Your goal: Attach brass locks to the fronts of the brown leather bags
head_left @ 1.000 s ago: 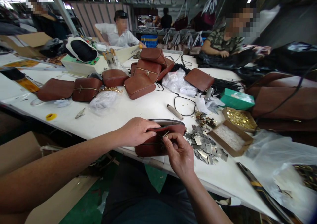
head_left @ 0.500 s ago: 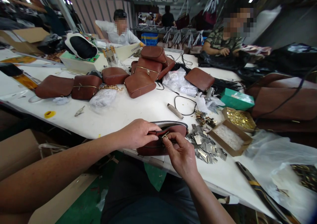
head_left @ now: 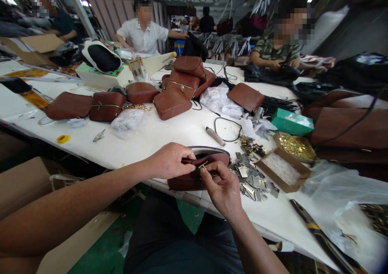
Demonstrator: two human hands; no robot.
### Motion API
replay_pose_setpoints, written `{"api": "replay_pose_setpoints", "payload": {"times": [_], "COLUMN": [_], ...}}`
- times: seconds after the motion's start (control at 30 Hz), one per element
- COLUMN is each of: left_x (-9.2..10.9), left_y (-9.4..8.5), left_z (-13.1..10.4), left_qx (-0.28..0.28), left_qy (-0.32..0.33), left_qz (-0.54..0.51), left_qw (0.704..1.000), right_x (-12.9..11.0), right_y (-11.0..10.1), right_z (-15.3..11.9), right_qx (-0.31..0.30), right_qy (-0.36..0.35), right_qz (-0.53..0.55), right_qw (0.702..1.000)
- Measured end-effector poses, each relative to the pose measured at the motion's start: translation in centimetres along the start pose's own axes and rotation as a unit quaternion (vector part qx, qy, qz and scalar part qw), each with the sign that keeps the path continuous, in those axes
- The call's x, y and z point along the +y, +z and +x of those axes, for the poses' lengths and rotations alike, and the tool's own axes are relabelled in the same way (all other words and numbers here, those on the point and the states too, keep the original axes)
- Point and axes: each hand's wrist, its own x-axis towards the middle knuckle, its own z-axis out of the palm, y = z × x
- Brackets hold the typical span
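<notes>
A small brown leather bag lies at the table's near edge, its top opening towards the far side. My left hand is closed on the rim of this opening, thumb outside and fingers partly inside the bag. Between the thumb and fingers of my right hand is a small gold-coloured metal bar at the bag's front; how it is attached is hidden. Just right of the bag lies a heap of flat metal plates. Beyond it rests a wrapped, stick-like tool beside a black cord.
Several finished-looking brown bags are piled across the table. At right stand a box of gold-coloured fittings, a box of whitish small parts, a green box and large pliers. Co-workers sit opposite.
Both my hands keep nearly the same hold on the bag and metal bar. Across the table, the person in white has straightened up and stretched an arm sideways with something dark.
</notes>
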Motion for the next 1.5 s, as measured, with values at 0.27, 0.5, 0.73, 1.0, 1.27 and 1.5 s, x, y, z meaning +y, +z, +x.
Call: {"api": "replay_pose_setpoints", "payload": {"times": [0.27, 0.5, 0.73, 1.0, 1.27, 1.5], "left_x": [0.3, -0.8, -0.6, -0.5, -0.1, 0.1], "left_y": [0.0, -0.7, -0.6, -0.7, -0.4, 1.6], "left_z": [0.0, 0.6, 1.0, 1.1, 0.5, -0.4], "left_qx": [-0.043, -0.085, -0.088, -0.075, -0.047, 0.082], "left_qy": [0.046, 0.042, 0.038, 0.05, 0.077, 0.085], "left_qz": [-0.007, -0.074, -0.098, -0.046, 0.032, 0.215], "left_qw": [0.998, 0.993, 0.99, 0.995, 0.995, 0.969], "right_x": [0.2, 1.0, 1.2, 1.2, 1.8, 1.7], "right_y": [1.1, 2.0, 2.0, 1.8, 1.2, -0.5], "right_z": [0.1, 0.2, 0.3, 0.5, 0.6, 1.3], "right_qx": [0.049, 0.103, 0.118, 0.105, 0.051, -0.026], "right_qy": [-0.009, -0.024, -0.024, -0.026, 0.012, -0.024], "right_qz": [-0.05, -0.066, -0.068, -0.054, 0.004, -0.002], "right_qw": [0.998, 0.992, 0.99, 0.993, 0.999, 0.999]}}
